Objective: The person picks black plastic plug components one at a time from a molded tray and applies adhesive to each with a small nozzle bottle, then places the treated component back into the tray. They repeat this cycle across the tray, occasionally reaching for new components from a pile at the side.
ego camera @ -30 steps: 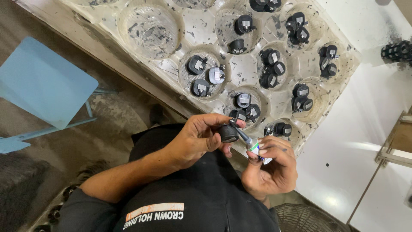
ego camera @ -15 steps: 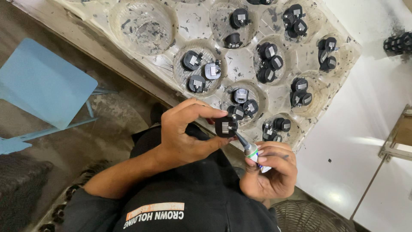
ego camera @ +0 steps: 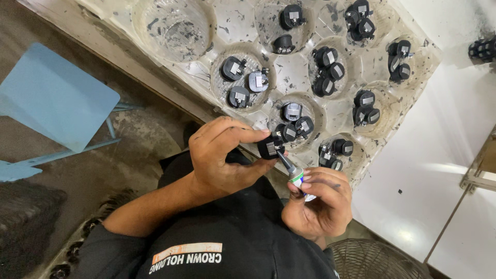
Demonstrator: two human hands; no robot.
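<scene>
My left hand point(ego camera: 222, 155) pinches a small black plastic part with a metal insert point(ego camera: 269, 147) between thumb and fingers, just above the near edge of the tray. My right hand point(ego camera: 318, 206) grips a small glue-like tube point(ego camera: 293, 173) with a dark pointed nozzle. The nozzle tip touches the held part. A clear plastic tray point(ego camera: 206, 67) with round wells lies beyond my hands. Its wells hold several similar black parts point(ego camera: 292, 121).
The tray rests on a white table point(ego camera: 439, 155) with a worn near edge. A light blue chair point(ego camera: 51, 103) stands at the left on the concrete floor. A wire fan guard point(ego camera: 372, 261) is at the bottom right. More black parts point(ego camera: 483, 49) sit at the far right.
My left hand has turned the black part slightly and kept it at the nozzle tip. My right hand has stayed on the tube. The view has shifted a little.
</scene>
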